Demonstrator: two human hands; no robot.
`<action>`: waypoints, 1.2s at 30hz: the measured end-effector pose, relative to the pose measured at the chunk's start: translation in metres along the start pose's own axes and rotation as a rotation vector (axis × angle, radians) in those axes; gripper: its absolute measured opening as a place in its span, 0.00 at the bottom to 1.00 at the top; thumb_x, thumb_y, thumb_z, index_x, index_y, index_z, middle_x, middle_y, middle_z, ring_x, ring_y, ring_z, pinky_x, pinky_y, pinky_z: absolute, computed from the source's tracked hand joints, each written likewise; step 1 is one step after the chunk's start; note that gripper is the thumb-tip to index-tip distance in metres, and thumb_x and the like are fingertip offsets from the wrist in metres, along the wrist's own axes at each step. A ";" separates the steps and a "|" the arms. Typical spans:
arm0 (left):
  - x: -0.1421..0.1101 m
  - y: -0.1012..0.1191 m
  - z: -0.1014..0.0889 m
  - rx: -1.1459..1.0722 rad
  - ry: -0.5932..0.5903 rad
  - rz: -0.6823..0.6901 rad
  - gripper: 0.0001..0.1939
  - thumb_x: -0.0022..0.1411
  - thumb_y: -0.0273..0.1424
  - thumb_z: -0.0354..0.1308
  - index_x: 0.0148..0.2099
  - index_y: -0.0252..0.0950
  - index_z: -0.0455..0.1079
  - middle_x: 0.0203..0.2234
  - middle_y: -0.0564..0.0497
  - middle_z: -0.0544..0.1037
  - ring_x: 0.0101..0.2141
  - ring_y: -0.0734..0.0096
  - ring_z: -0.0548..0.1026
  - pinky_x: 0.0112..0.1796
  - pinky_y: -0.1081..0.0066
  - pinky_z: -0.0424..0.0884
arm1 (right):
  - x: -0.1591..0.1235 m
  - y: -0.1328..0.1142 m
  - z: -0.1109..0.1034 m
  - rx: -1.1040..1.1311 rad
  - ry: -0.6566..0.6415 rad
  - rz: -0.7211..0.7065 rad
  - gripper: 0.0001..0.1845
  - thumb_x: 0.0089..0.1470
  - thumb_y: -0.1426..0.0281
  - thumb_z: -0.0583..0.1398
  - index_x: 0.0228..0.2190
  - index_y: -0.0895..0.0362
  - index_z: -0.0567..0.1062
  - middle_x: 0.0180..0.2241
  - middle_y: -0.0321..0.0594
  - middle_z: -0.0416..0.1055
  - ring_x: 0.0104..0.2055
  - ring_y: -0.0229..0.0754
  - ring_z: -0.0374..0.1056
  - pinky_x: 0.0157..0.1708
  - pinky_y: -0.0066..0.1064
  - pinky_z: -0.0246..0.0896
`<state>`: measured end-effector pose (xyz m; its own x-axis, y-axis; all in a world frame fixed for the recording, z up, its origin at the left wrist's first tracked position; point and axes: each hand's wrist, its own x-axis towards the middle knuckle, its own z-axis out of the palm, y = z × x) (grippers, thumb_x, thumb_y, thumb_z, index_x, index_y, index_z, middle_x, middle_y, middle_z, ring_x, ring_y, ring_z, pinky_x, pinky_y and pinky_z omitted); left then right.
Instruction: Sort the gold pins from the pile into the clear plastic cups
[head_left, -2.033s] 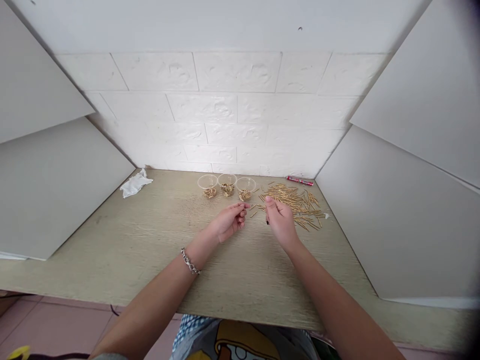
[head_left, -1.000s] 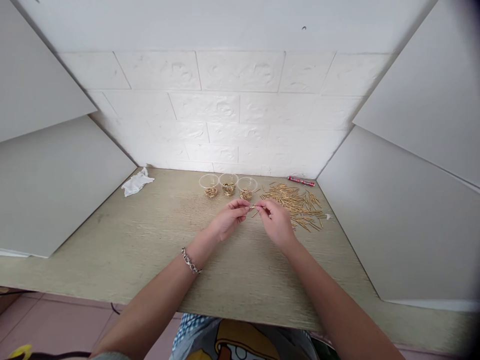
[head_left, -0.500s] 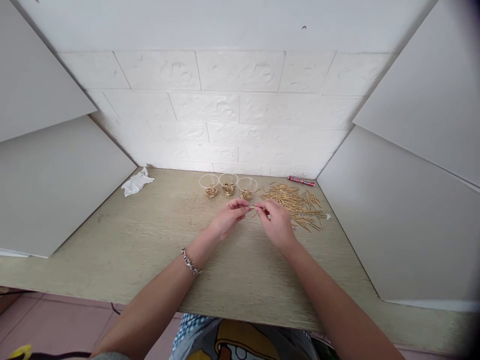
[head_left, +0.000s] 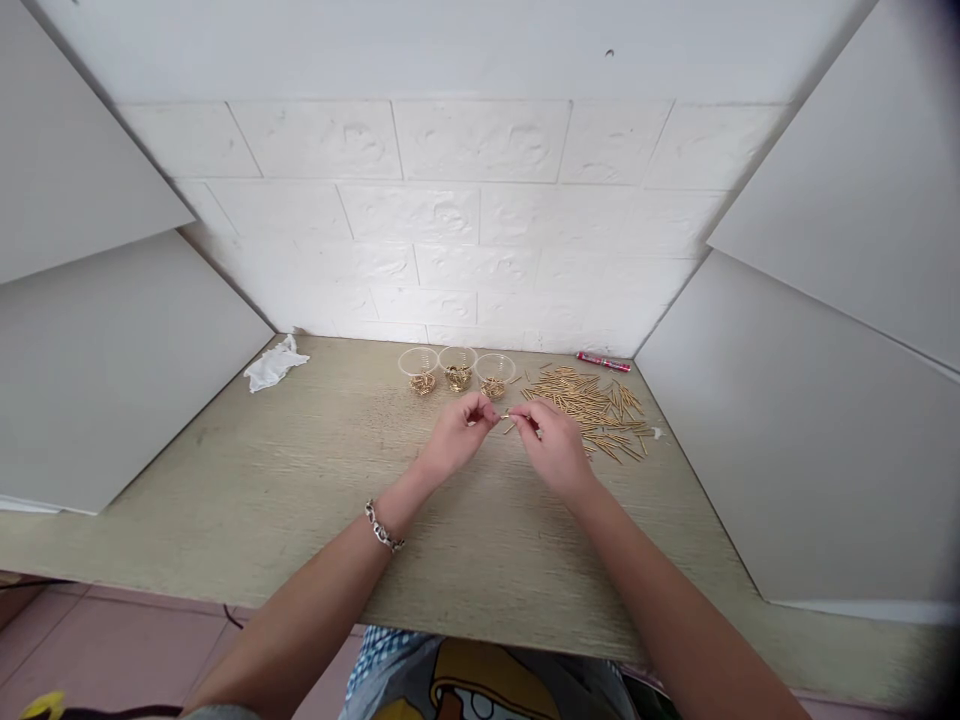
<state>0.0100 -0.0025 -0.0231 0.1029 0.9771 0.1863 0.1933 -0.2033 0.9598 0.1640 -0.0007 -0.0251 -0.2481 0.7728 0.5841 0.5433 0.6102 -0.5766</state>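
My right hand point(head_left: 553, 442) pinches a small gold-coloured metal rod point(head_left: 505, 416) between thumb and fingertips. Facing it from the left, my left hand point(head_left: 459, 436) has thumb and forefinger closed together at the rod's other end; whether a tiny part sits in that pinch is too small to tell. Just behind my hands stand three clear plastic cups, the left cup point(head_left: 418, 362), the middle cup point(head_left: 458, 360) and the right cup point(head_left: 496, 368), each with small gold-coloured pieces inside. A wide heap of gold-coloured rods point(head_left: 581, 400) lies beyond my right hand.
A red tube-like pen point(head_left: 604, 362) lies at the back right, and a crumpled white tissue point(head_left: 274, 364) at the back left. Grey panels flank the wooden table point(head_left: 247, 480) on both sides, with a white brick-patterned wall behind. Tiny specks are scattered left of the cups.
My left hand has turned slightly, its fingers curling more at the tip of the rod. My right hand keeps its place with the rod in its pinch.
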 end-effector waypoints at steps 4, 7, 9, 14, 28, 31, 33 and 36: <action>0.000 -0.002 0.000 -0.029 -0.008 0.021 0.10 0.52 0.31 0.55 0.24 0.34 0.57 0.20 0.55 0.64 0.26 0.77 0.62 0.30 0.75 0.60 | 0.002 -0.001 -0.001 0.033 -0.009 0.039 0.06 0.52 0.74 0.54 0.28 0.57 0.72 0.27 0.38 0.70 0.30 0.38 0.64 0.31 0.29 0.57; 0.001 -0.002 0.001 -0.126 -0.012 -0.005 0.13 0.51 0.32 0.56 0.24 0.34 0.54 0.19 0.57 0.61 0.24 0.78 0.60 0.28 0.76 0.58 | 0.003 -0.001 -0.001 0.065 -0.018 0.087 0.06 0.51 0.73 0.55 0.27 0.57 0.72 0.26 0.38 0.69 0.30 0.38 0.64 0.30 0.29 0.57; 0.002 -0.001 0.002 -0.174 -0.017 -0.041 0.14 0.50 0.32 0.56 0.23 0.34 0.52 0.19 0.57 0.61 0.24 0.79 0.59 0.27 0.76 0.56 | 0.003 -0.001 -0.001 0.080 -0.027 0.110 0.06 0.51 0.73 0.55 0.26 0.57 0.72 0.26 0.38 0.69 0.29 0.38 0.63 0.30 0.29 0.57; 0.001 0.000 0.004 -0.264 -0.002 -0.117 0.17 0.47 0.32 0.58 0.23 0.34 0.50 0.18 0.58 0.60 0.23 0.80 0.58 0.27 0.77 0.54 | 0.001 -0.002 0.003 0.099 0.002 0.158 0.06 0.50 0.72 0.55 0.27 0.58 0.72 0.25 0.38 0.69 0.28 0.38 0.63 0.29 0.29 0.57; 0.000 -0.006 0.003 0.008 0.006 -0.018 0.18 0.50 0.33 0.54 0.21 0.35 0.46 0.16 0.58 0.55 0.21 0.80 0.53 0.24 0.76 0.51 | 0.000 0.002 0.006 0.099 -0.056 0.211 0.07 0.50 0.72 0.54 0.26 0.57 0.72 0.24 0.38 0.70 0.28 0.40 0.65 0.31 0.31 0.57; 0.000 -0.006 0.004 0.005 0.005 -0.012 0.18 0.50 0.33 0.54 0.21 0.35 0.46 0.16 0.58 0.54 0.21 0.80 0.53 0.24 0.76 0.51 | -0.001 0.002 0.007 0.143 -0.063 0.263 0.07 0.50 0.72 0.54 0.26 0.57 0.72 0.23 0.37 0.69 0.27 0.39 0.64 0.30 0.31 0.57; 0.001 -0.006 0.004 -0.042 0.018 -0.025 0.19 0.50 0.34 0.55 0.21 0.35 0.46 0.16 0.58 0.53 0.21 0.80 0.52 0.23 0.76 0.51 | -0.001 0.001 0.008 0.149 -0.031 0.255 0.07 0.50 0.71 0.54 0.26 0.57 0.72 0.23 0.37 0.69 0.27 0.39 0.64 0.30 0.30 0.57; 0.001 -0.004 0.004 -0.125 0.027 -0.063 0.20 0.49 0.34 0.56 0.21 0.35 0.45 0.16 0.59 0.53 0.21 0.81 0.51 0.23 0.76 0.50 | -0.002 -0.001 0.008 0.120 0.023 0.204 0.07 0.50 0.71 0.54 0.27 0.58 0.72 0.25 0.39 0.70 0.28 0.39 0.65 0.30 0.30 0.57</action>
<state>0.0137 -0.0010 -0.0274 0.0675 0.9894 0.1288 0.0756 -0.1338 0.9881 0.1571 -0.0012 -0.0301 -0.1235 0.8791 0.4604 0.4810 0.4588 -0.7471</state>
